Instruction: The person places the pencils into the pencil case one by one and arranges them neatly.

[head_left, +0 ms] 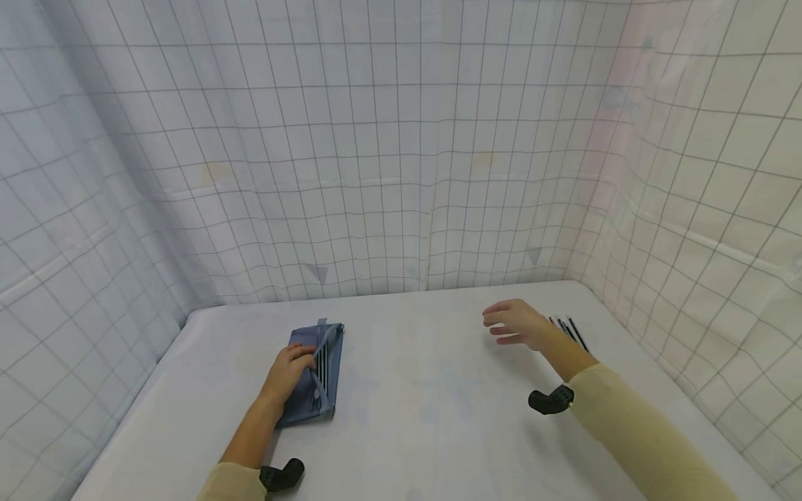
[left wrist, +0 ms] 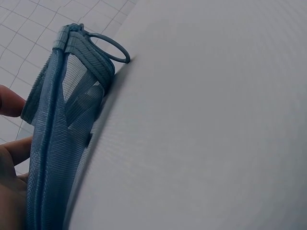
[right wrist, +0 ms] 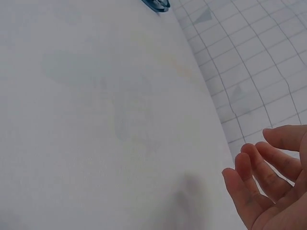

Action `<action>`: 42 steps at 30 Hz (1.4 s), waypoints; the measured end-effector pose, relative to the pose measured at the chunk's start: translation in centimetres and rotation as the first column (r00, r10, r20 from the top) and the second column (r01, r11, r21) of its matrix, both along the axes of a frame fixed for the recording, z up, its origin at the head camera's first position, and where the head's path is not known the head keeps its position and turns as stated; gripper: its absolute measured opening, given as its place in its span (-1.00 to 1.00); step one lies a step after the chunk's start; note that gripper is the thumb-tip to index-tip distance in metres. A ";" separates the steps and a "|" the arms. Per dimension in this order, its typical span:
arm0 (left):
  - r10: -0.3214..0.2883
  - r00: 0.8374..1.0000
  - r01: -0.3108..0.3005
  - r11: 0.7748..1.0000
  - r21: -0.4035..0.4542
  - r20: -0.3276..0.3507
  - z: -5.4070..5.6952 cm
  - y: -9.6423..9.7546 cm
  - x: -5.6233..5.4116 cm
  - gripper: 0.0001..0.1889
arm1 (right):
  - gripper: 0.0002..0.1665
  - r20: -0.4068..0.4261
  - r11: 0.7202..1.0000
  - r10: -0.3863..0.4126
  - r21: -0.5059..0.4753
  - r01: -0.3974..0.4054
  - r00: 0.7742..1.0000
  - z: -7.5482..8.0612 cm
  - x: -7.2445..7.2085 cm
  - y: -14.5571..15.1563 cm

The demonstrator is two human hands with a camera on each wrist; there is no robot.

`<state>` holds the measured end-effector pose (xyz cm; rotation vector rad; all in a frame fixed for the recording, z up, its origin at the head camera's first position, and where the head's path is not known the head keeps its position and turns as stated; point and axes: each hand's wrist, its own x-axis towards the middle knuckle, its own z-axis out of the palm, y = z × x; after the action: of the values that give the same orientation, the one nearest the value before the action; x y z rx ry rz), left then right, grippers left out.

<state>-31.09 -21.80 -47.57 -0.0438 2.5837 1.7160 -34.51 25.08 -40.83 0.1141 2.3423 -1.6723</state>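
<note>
A blue mesh zipper pouch (head_left: 301, 400) lies on the left part of the table, with several thin dark sticks, pen-like, showing along its opening. My left hand (head_left: 289, 372) grips the pouch by its opening edge. In the left wrist view, fingertips (left wrist: 10, 101) touch the rim of the pouch (left wrist: 48, 139), whose zip end carries a loop. On the right, my right hand (head_left: 516, 323) hovers over the table, fingers loosely bent and holding nothing. Seen from the right wrist, the hand (right wrist: 268, 187) has its fingers and thumb apart.
Several thin dark pen-like sticks (head_left: 573, 332) lie on the right side of the white table (head_left: 413, 390), partly hidden by the right forearm. White grid-patterned curtains (head_left: 376, 139) stand behind the table and on both sides.
</note>
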 end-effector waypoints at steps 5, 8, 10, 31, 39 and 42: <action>0.001 1.000 -0.001 1.000 -0.002 0.003 0.1 -0.2 0.0 -0.43 | -0.47 -0.002 1.000 -0.001 0.003 0.001 1.000 0.1 0.3 1.5; 0.002 1.000 -0.002 1.000 0.002 0.005 0.1 -0.2 -0.1 -0.43 | -0.45 -0.007 1.000 -0.002 0.014 0.002 1.000 0.0 0.3 2.6; 0.002 1.000 -0.002 1.000 0.004 0.002 0.1 -0.2 -0.1 -0.43 | -0.43 -0.013 1.000 0.003 0.026 -0.003 1.000 0.0 0.4 3.5; 0.011 1.000 -0.011 1.000 0.000 0.018 0.1 -0.1 0.1 -0.42 | -0.44 -0.039 0.986 -0.119 0.110 0.123 0.992 -1.7 1.6 11.4; 0.019 1.000 -0.019 1.000 0.003 0.010 0.0 0.1 0.1 -0.42 | -0.46 -0.050 0.973 -0.142 0.177 0.149 0.989 -2.8 1.9 12.3; 0.018 1.000 -0.018 1.000 0.003 0.002 0.0 0.1 0.1 -0.42 | -0.47 -0.055 0.966 -0.146 0.208 0.155 0.988 -3.2 1.6 12.5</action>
<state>-30.99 -21.72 -47.59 -0.0689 2.5878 1.7245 -32.89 37.57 -43.99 0.3103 2.5945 -1.4945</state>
